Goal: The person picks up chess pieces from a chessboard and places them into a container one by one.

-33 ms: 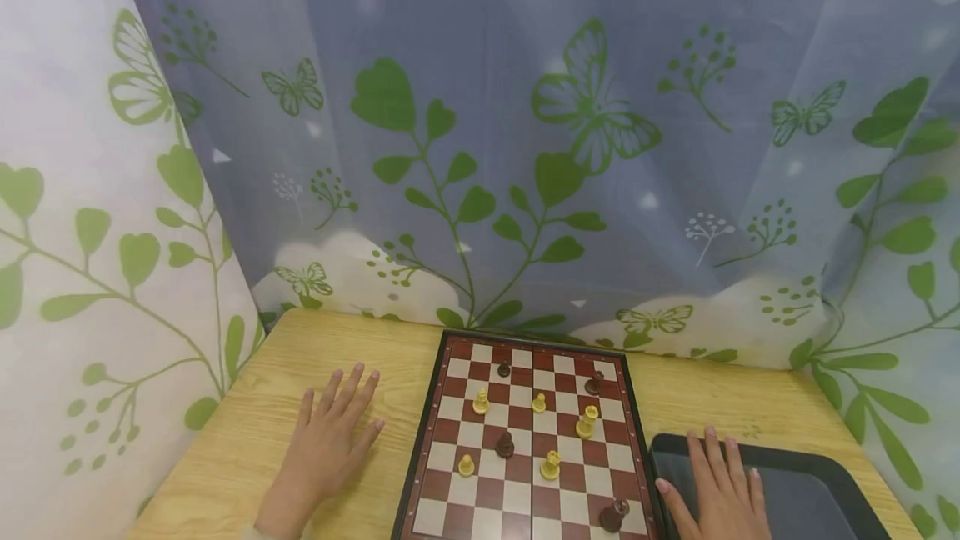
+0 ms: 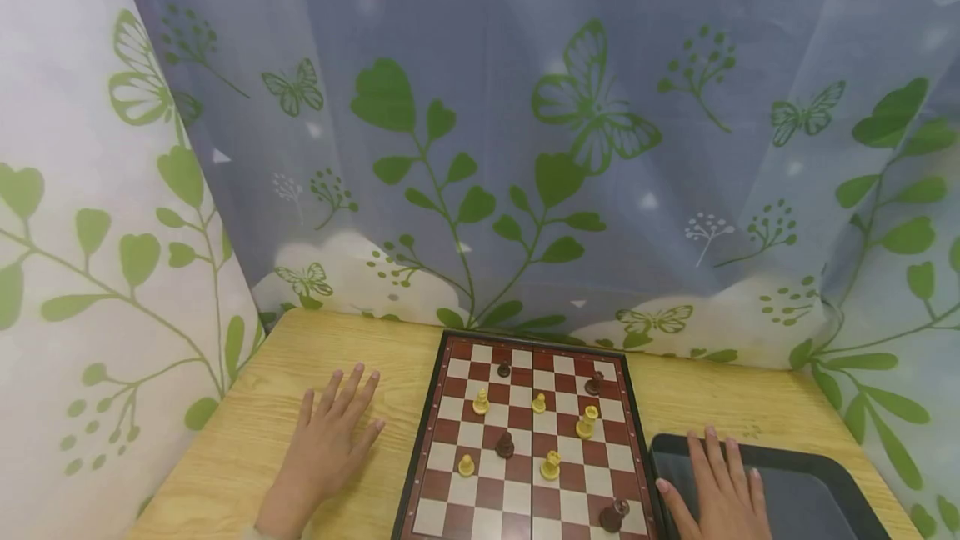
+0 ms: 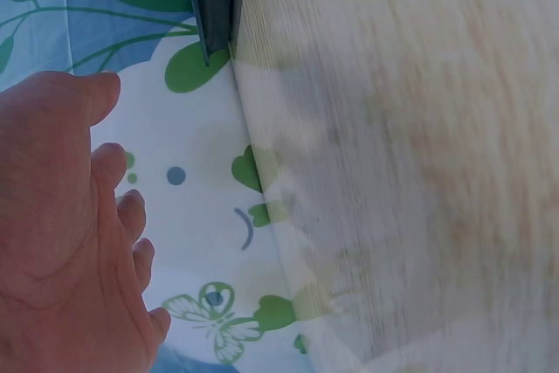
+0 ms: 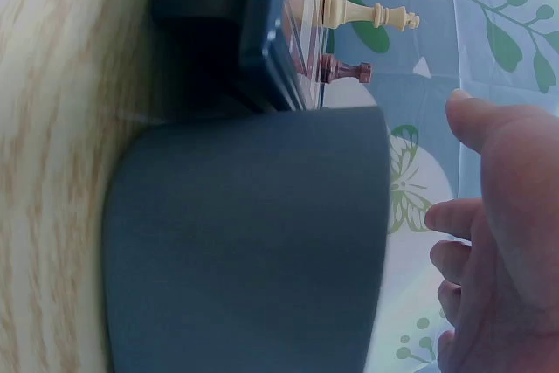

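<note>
Green leaves and butterflies pattern the curtain (image 2: 480,140) behind a pale wooden table (image 2: 202,482), where a chessboard (image 2: 517,496) bearing yellow pieces (image 2: 587,423) and dark brown pieces (image 2: 506,446) lies between a person's well-parted hands. Fingers extended and holding nothing, the left hand (image 2: 322,444) is over bare wood, the right hand (image 2: 722,492) over a dark tray (image 2: 813,469) just beside the board.

The black-rimmed, red-and-white chessboard (image 2: 521,421) lay flat at lower centre, bearing upright yellow pieces (image 2: 587,423) and dark brown pieces (image 2: 505,445); a dark tray (image 2: 798,492) lay lower right.
</note>
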The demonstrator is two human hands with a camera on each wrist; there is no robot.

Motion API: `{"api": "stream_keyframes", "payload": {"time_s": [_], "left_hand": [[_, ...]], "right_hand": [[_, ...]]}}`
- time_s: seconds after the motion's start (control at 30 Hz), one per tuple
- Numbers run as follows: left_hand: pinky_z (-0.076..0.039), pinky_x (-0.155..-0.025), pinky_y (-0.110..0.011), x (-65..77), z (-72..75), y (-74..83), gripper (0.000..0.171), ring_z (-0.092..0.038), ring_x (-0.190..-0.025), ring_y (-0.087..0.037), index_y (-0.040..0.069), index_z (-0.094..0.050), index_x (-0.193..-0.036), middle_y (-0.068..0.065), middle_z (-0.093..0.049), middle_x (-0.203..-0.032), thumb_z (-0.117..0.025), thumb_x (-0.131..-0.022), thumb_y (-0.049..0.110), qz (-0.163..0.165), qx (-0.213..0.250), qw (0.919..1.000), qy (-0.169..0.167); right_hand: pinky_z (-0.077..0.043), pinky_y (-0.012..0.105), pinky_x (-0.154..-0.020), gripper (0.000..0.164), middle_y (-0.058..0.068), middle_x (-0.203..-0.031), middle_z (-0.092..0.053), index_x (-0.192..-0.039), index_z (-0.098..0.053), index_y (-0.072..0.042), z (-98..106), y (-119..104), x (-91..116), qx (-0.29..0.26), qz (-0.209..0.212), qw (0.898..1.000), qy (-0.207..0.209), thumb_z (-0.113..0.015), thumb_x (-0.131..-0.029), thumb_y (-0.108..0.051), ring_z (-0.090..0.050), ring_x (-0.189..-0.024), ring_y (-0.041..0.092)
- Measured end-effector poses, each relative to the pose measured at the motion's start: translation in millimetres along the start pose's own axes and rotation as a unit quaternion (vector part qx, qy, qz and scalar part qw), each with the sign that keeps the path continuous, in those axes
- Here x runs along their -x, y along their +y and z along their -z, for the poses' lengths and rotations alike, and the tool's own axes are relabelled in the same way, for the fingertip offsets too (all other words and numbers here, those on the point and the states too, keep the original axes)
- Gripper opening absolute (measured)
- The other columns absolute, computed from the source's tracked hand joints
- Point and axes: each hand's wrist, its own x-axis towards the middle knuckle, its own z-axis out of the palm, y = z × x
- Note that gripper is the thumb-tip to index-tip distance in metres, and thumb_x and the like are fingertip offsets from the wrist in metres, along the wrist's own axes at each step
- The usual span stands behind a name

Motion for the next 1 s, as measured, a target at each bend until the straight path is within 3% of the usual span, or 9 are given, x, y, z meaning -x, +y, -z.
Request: {"api": "stream_keyframes", "payload": {"time_s": [0.27, 0.6, 0.83, 1.0], "left_hand": [[-0.013, -0.119, -0.073, 6.4, -3.0, -2.0, 0.062, -0.022, -0.153, -0.043, 0.016, -0.036, -0.159, -0.012, -0.028, -0.166, -0.052, -0.105, 0.041, 0.002, 0.004, 1.0, -0.001], [-0.013, -0.119, -0.073, 3.1, -4.9, -2.3, 0.063, -0.022, -0.153, -0.042, 0.015, -0.035, -0.16, -0.012, -0.027, -0.167, -0.052, -0.105, 0.04, -0.013, -0.006, 0.9999, 0.001], [-0.019, -0.117, -0.073, 5.5, -1.6, 0.1, 0.062, -0.029, -0.15, -0.044, 0.013, -0.037, -0.158, -0.014, -0.032, -0.164, -0.054, -0.104, 0.039, -0.024, -0.025, 0.9994, -0.003], [-0.02, -0.118, -0.073, 2.7, -0.2, 2.5, 0.061, -0.03, -0.149, -0.045, 0.013, -0.036, -0.159, -0.013, -0.032, -0.164, -0.051, -0.105, 0.038, -0.032, -0.01, 0.9993, -0.017]], "right_hand": [[0.012, 0.071, -0.117, 0.097, 0.03, -0.166, -0.002, -0.158, -0.02, 0.007, -3.0, 0.4, 2.9, 0.005, 0.002, 1.0, -0.007, -0.048, -0.099, -0.065, 0.011, -0.151, 0.052], [0.005, 0.074, -0.117, 0.094, 0.033, -0.164, -0.009, -0.157, -0.023, 0.008, 0.6, -4.5, 1.7, 0.024, 0.025, 0.999, 0.011, -0.047, -0.101, -0.063, 0.004, -0.151, 0.054], [0.006, 0.074, -0.116, 0.095, 0.034, -0.164, -0.006, -0.158, -0.022, 0.008, 1.0, -9.1, 2.9, 0.009, 0.03, 0.999, -0.013, -0.046, -0.101, -0.063, 0.006, -0.15, 0.054], [0.001, 0.076, -0.115, 0.09, 0.036, -0.163, -0.01, -0.157, -0.025, 0.008, 2.0, -13.2, 2.6, -0.014, 0.046, 0.999, -0.018, -0.046, -0.102, -0.06, 0.001, -0.149, 0.057]]}}
